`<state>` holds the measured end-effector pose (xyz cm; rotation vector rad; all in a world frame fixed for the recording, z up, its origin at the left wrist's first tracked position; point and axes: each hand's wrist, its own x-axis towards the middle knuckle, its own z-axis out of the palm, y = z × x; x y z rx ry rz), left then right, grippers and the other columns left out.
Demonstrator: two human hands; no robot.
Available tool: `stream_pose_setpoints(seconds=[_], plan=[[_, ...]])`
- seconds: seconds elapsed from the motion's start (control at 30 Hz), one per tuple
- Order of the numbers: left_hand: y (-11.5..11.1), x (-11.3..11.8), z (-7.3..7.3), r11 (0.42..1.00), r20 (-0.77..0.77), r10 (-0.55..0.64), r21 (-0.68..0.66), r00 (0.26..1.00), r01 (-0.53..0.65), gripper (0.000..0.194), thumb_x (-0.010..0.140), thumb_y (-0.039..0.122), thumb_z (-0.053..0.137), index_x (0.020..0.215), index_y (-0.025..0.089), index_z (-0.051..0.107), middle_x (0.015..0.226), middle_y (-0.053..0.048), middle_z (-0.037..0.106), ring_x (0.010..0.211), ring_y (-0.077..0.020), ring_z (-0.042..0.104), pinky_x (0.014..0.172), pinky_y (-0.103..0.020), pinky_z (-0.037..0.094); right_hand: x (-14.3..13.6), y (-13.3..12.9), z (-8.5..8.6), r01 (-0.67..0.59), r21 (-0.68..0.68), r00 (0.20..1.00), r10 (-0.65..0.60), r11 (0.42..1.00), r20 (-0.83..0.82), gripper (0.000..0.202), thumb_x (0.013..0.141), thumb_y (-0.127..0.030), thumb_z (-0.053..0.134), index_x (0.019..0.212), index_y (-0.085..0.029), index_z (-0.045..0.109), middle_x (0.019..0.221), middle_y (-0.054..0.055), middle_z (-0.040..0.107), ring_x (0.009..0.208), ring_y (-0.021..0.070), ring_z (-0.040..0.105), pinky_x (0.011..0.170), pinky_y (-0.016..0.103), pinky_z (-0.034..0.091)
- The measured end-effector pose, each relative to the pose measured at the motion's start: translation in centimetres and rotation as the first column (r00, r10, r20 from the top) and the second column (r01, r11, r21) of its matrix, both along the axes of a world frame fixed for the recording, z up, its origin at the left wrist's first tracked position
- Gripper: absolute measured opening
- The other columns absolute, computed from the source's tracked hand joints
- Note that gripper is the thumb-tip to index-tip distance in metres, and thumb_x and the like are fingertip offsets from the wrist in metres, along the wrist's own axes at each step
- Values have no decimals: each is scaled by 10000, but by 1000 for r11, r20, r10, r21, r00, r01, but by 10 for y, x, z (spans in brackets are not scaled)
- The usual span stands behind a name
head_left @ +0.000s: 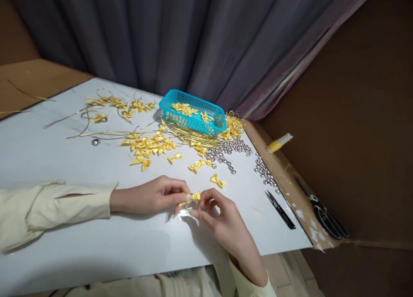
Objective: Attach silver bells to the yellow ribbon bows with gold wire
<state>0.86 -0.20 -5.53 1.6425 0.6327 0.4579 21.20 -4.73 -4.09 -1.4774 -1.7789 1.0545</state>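
Note:
My left hand [163, 194] comes in from the left, thumb and fingers closed on a small yellow ribbon bow [195, 196]. A thin gold cord [185, 209] curves just under this bow. Opposite it, my right hand [222, 217] has its thumb and index finger bent in at the cord; the exact grip is too small to make out. Beyond my hands lie a single loose bow [218, 181], another bow [174, 158] and a pile of yellow bows [151, 145]. Silver beads [222, 153] are scattered to the right of the pile.
A turquoise basket [193, 126] with some bows stands at the back, beside a bundle of gold cords [193, 137]. Finished-looking bows on cords [125, 110] lie back left. Black thread snips [280, 210] rest at right; scissors [329, 219] and a yellow-white tube [279, 143] are beyond the edge.

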Motion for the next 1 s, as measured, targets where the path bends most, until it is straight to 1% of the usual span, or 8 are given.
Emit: stream_pose_setpoints(seconds=[0.17, 0.27, 0.37, 0.5, 0.67, 0.77, 0.9, 1.0], plan=[[0, 0, 1, 1000, 7, 9, 0, 1000, -9, 271, 950, 360, 471, 839, 150, 602, 650, 19, 594, 619, -109, 531, 614, -217, 412, -5, 0, 0, -5, -113, 1000, 4, 994, -9, 196, 804, -329, 628, 706, -168, 685, 619, 2, 596, 574, 124, 466, 550, 244, 375], [0, 1, 2, 1000, 4, 4, -3, 1000, -4, 270, 950, 360, 470, 829, 152, 593, 650, 21, 590, 619, -109, 527, 614, -218, 408, -6, -1, 1, 29, -157, 999, -34, 987, -33, 255, 803, -356, 601, 651, -163, 670, 571, 3, 588, 539, 123, 453, 525, 244, 365], [0, 2, 3, 1000, -8, 7, -6, 1000, -7, 279, 954, 368, 461, 829, 153, 588, 643, 23, 583, 612, -108, 515, 608, -220, 399, -7, -3, 1, 79, -131, 995, -86, 988, -45, 285, 791, -379, 601, 610, -163, 644, 542, -1, 568, 512, 116, 426, 513, 244, 357], [-1, 1, 2, 1000, -14, 20, 2, 1000, -20, 293, 954, 381, 459, 828, 150, 588, 644, 26, 575, 614, -108, 508, 616, -221, 396, -7, -4, 2, 119, -93, 983, -130, 988, -128, 231, 772, -370, 644, 655, -171, 645, 652, 5, 600, 578, 119, 448, 571, 247, 374], [1, 1, 1, 1000, -19, 12, 11, 1000, -12, 288, 952, 377, 462, 838, 147, 592, 648, 23, 580, 610, -106, 510, 601, -215, 391, -1, -2, 6, 39, -278, 945, -126, 960, -302, 243, 713, -409, 729, 713, -171, 684, 699, 3, 609, 609, 115, 459, 569, 240, 354], [2, 2, 1, 1000, -23, 4, 29, 1000, -4, 279, 952, 368, 459, 840, 148, 589, 637, 28, 572, 595, -101, 497, 585, -209, 381, 1, 0, 7, 22, -317, 925, -140, 948, -353, 259, 712, -430, 730, 691, -173, 707, 656, 0, 609, 597, 119, 456, 573, 247, 357], [1, 2, 1, 998, -42, 10, 58, 999, -7, 285, 951, 368, 454, 818, 152, 584, 620, 35, 557, 579, -97, 478, 579, -207, 372, 0, -1, 3, 83, -286, 928, -178, 955, -326, 233, 725, -404, 727, 674, -177, 712, 665, 7, 622, 599, 126, 462, 569, 255, 360], [0, 2, 1, 996, -75, 23, 83, 997, -16, 296, 950, 372, 448, 799, 155, 582, 605, 36, 552, 563, -96, 464, 572, -206, 365, -1, -5, 1, 129, -110, 965, -150, 986, -214, 180, 778, -346, 687, 694, -192, 726, 732, 32, 664, 639, 148, 503, 599, 271, 396]])
